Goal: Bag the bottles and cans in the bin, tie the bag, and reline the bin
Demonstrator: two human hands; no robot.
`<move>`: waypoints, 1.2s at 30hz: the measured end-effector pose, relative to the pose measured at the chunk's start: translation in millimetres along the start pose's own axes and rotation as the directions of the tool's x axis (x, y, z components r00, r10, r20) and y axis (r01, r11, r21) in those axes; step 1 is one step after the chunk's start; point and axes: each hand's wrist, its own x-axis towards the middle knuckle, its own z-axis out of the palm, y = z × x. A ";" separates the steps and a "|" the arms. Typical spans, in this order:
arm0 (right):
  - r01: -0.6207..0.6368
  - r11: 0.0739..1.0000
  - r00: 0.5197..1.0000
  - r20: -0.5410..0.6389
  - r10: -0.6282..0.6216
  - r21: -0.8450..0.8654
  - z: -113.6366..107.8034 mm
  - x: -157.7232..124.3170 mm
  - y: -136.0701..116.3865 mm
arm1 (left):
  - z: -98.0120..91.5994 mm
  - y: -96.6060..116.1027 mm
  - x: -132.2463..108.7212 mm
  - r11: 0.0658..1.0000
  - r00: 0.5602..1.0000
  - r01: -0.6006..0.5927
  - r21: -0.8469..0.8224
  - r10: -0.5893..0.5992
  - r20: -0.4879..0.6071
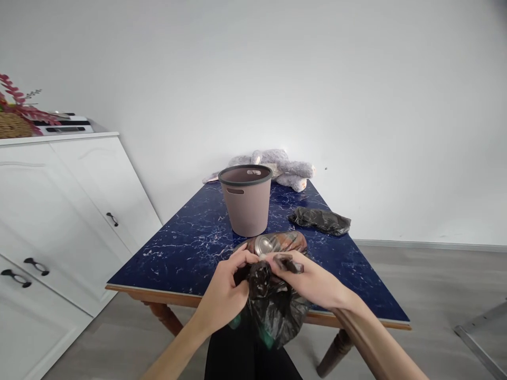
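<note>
– Black bag (273,306): where is it, from the head camera?
– Hanging just off the near edge of the table (190,248), in front of the bin (246,203).
– And the hands?
– The left hand (224,295) and the right hand (312,282) pinch its neck, fingers clamped on the plastic. It looks like knotting; tightening calls for a firm opposite pull.

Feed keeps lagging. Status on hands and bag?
Shut on bag: left hand, right hand, at table edge. Beyond, bin upright, untouched. Between them, shiny bundle.
</note>
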 end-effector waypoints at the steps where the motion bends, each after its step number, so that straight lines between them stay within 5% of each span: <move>1: 0.059 0.997 0.996 0.063 -0.055 -0.053 -2.5 -1.3 -2.7 | -0.9 -0.2 0.8 0.999 1.000 0.017 -0.027 -0.017 0.010; 5: 0.174 0.976 0.968 0.205 -0.145 -0.133 -10.4 -3.6 -16.5 | -5.1 -0.6 5.3 0.995 0.998 0.050 -0.085 -0.047 0.031; 11: 0.137 0.989 0.989 0.042 -0.140 0.062 -7.9 3.1 -16.1 | -8.5 1.1 6.4 0.997 0.990 0.041 -0.068 -0.031 0.140; 17: 0.091 0.972 0.996 -0.033 -0.086 0.215 0.5 9.1 -9.0 | -7.0 5.0 4.8 1.000 0.993 -0.013 0.027 0.010 0.119; 25: 0.137 0.990 0.991 0.006 -0.137 -0.024 -19.1 4.0 -16.9 | -6.3 1.0 11.0 0.998 0.998 0.024 0.064 -0.027 0.059; 31: 0.197 0.968 0.973 0.153 -0.174 -0.155 -32.2 -4.4 -25.5 | -7.2 6.0 15.5 1.000 0.993 0.002 -0.023 0.000 0.119; 36: 0.196 0.899 0.977 -0.004 -0.214 -0.391 -24.4 -8.5 -24.5 | -2.1 5.6 13.5 0.998 0.995 0.057 0.022 -0.058 0.087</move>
